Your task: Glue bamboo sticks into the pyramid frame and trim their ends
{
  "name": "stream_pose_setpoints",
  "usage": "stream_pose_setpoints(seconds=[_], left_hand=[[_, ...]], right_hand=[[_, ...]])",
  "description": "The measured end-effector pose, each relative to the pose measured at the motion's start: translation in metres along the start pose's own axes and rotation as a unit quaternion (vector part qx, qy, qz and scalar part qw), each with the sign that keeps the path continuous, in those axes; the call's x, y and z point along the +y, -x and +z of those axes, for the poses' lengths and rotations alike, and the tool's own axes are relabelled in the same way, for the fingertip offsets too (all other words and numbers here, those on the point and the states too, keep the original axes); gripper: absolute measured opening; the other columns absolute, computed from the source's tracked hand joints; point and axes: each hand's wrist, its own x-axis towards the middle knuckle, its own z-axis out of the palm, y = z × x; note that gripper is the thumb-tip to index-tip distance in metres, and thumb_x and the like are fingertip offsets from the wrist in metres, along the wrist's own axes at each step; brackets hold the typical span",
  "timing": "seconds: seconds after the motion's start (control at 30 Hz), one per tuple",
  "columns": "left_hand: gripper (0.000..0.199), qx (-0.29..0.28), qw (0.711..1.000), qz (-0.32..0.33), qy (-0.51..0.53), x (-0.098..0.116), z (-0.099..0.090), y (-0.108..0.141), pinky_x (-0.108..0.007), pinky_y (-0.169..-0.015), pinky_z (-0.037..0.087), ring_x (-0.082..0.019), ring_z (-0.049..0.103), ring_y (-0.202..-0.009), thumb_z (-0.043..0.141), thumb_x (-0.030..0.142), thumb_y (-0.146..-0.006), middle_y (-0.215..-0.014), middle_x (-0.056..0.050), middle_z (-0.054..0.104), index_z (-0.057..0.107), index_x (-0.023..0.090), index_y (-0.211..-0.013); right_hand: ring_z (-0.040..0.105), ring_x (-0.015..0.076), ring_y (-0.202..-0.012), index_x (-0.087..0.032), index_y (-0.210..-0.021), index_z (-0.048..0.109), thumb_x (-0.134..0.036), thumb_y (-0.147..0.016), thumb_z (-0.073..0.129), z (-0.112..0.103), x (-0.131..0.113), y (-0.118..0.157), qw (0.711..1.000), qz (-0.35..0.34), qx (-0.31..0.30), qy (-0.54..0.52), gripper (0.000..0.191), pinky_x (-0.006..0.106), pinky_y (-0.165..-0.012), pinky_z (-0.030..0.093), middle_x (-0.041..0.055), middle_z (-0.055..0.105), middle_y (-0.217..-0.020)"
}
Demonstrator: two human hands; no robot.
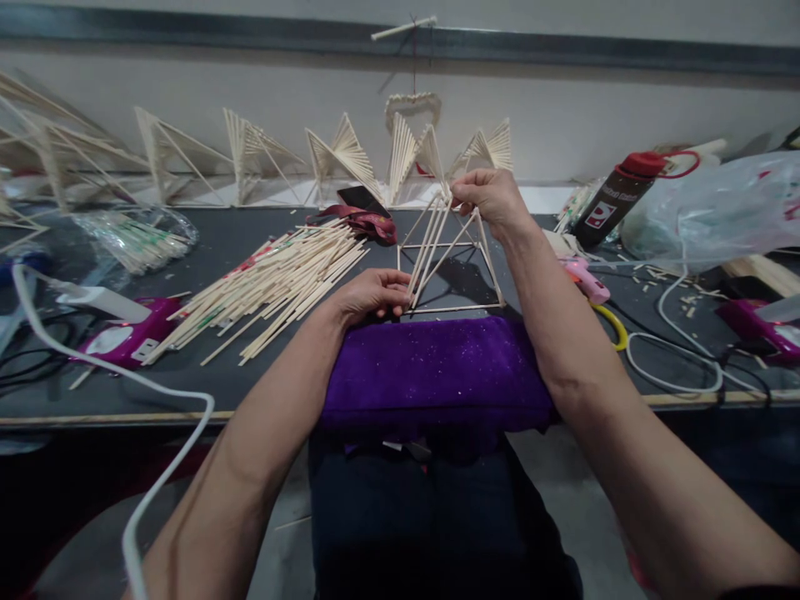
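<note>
A frame of thin wooden sticks [452, 310] stands on the dark table, with a square base and several sticks slanting up from its near left corner. My left hand [377, 294] is closed at that corner, its fingertips at the lower stick ends. At the upper ends of the slanting sticks, my right hand [484, 196] pinches with thumb and forefinger. Just in front of the frame lies a purple cushion [437, 367]. A large pile of loose sticks [268, 283] spreads out left of my left hand.
Finished stick structures [343, 154] line the wall at the back. To the right are a dark bottle [609, 204], a pink glue gun [587, 279], yellow tape [612, 327] and white cables. A purple power socket [128, 337] sits at left.
</note>
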Motion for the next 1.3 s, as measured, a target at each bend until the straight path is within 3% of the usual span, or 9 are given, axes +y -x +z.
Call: stream_pose_setpoints(seconds=[0.63,1.1,1.3], left_hand=[[0.031,-0.007,1.000,0.009,-0.007,-0.007,-0.004,-0.004,-0.016,-0.035,0.026,-0.006,0.056,-0.048,0.075,0.016,-0.067,-0.078,-0.007,0.068,0.063,0.012,-0.095],[0.030,0.008,1.000,0.000,-0.029,-0.003,-0.001,-0.002,-0.014,-0.034,0.029,-0.006,0.057,-0.048,0.073,0.016,-0.067,-0.080,-0.005,0.069,0.063,0.014,-0.095],[0.026,0.006,1.000,0.000,-0.021,0.001,0.003,0.002,-0.014,-0.033,0.027,-0.005,0.055,-0.046,0.073,0.016,-0.066,-0.073,-0.002,0.066,0.061,0.013,-0.089]], right_hand=[[0.051,0.0057,-0.051,-0.014,-0.065,0.057,-0.009,-0.074,0.062,0.006,-0.009,0.007,0.999,-0.042,-0.007,-0.015,0.012,0.020,-0.051,0.045,-0.0012,0.059,-0.058],[0.050,0.0066,-0.050,-0.013,-0.069,0.060,-0.017,-0.073,0.064,0.005,-0.015,0.015,0.998,0.046,0.016,-0.037,0.007,0.020,-0.049,0.042,0.0000,0.061,-0.059],[0.049,0.0061,-0.049,-0.013,-0.071,0.062,-0.012,-0.070,0.065,0.004,-0.010,0.011,0.997,0.040,-0.001,-0.059,0.003,0.020,-0.048,0.041,-0.0002,0.062,-0.060]])
